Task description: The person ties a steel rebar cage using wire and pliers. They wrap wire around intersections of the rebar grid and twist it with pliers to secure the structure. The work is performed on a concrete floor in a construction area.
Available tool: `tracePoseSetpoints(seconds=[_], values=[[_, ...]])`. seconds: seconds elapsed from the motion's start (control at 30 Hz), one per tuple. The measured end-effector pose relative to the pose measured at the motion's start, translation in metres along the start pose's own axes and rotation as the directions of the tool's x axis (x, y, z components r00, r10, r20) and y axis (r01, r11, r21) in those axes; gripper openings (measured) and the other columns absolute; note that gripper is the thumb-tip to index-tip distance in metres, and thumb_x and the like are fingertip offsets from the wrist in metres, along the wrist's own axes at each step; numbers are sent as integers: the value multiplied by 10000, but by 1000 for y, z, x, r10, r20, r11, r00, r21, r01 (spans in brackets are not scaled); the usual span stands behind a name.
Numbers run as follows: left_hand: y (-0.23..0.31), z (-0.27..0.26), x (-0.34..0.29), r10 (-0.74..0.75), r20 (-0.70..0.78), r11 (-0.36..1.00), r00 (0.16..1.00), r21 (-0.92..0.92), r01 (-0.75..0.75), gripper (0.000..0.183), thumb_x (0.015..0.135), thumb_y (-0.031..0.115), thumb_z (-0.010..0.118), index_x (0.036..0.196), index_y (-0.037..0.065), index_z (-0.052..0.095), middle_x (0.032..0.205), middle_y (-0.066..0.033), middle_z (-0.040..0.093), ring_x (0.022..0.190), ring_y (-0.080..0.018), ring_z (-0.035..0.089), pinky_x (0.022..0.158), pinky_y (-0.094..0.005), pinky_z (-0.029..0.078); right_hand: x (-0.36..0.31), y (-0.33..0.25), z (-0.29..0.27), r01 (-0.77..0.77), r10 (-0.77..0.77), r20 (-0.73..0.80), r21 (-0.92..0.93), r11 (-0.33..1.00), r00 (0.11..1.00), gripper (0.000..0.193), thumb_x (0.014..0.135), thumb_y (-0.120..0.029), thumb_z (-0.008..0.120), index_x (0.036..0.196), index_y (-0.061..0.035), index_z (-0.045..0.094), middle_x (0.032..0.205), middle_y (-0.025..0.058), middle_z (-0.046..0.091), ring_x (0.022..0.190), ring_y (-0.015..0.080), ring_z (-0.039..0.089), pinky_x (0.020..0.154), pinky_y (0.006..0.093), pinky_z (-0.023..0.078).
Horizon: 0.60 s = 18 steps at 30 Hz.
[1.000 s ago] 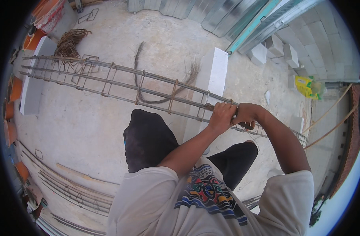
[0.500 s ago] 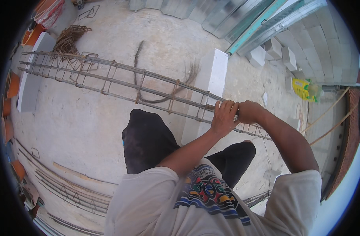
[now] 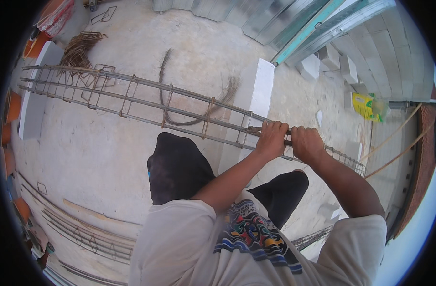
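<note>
A long rebar cage (image 3: pixel 146 100) of steel bars tied with square stirrups runs across in front of me, sloping down to the right. Along its top near the right part lies a dark metal tool (image 3: pixel 254 129) with a hooked head; its exact kind is hard to make out. My left hand (image 3: pixel 272 139) is closed round the tool's dark shaft just right of that head. Beside it, a small gap apart, my right hand (image 3: pixel 307 143) is wrapped round the same shaft, knuckles forward. The fingers hide most of the shaft and part of the cage.
White blocks, one under the cage's middle right (image 3: pixel 262 88) and another at its left end (image 3: pixel 36 114), support it. A bundle of wire (image 3: pixel 163 81) curves on the concrete behind it. Stacked stirrups (image 3: pixel 79 50) lie far left; loose bars (image 3: pixel 84 229) lie near left.
My right hand has turned from a bent-over wrist to knuckles forward and moved slightly away from my left hand. My left hand stays nearly in place. More of the cage's right end shows.
</note>
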<state>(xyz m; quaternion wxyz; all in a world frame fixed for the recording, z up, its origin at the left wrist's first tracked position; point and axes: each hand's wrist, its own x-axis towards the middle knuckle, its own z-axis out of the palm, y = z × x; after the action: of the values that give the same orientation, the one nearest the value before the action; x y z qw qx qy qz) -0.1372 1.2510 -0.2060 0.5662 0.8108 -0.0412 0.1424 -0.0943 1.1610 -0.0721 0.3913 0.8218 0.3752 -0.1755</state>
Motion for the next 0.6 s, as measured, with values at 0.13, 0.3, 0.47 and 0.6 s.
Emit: tracePoseSetpoints(seconds=[0.13,0.3,0.47,0.6], values=[[18,1,-15,105,-263,990,959,118,-75,325,733,44,700,1019,59,546,968,-118,558,1005,-330,534,872,-486,381,32,29,-31,-186,-109,569,435,881,815,299,818,-306,691,909,-23,657,764,81,662,643,177,660,507,348,467],[1,14,-16,77,7,996,997,42,-78,291,713,14,688,954,57,529,959,-128,552,972,-337,554,885,-491,385,30,42,-28,-613,-303,790,608,505,534,434,775,-342,754,985,16,624,791,105,670,666,199,686,516,361,527],[-2,0,11,-61,200,998,978,36,54,338,699,-2,683,989,78,530,955,-117,576,995,-338,561,887,-485,358,-14,-3,-18,-110,115,-13,210,972,993,333,845,-219,670,1118,-58,567,1059,99,598,942,226,669,648,344,559],[-13,1,13,-40,202,998,979,-43,49,347,727,6,674,1042,69,543,1030,-132,575,1015,-339,553,892,-492,355,-1,11,-13,-31,32,-6,194,981,999,184,870,-201,626,982,-57,651,891,87,661,778,215,688,601,339,542]])
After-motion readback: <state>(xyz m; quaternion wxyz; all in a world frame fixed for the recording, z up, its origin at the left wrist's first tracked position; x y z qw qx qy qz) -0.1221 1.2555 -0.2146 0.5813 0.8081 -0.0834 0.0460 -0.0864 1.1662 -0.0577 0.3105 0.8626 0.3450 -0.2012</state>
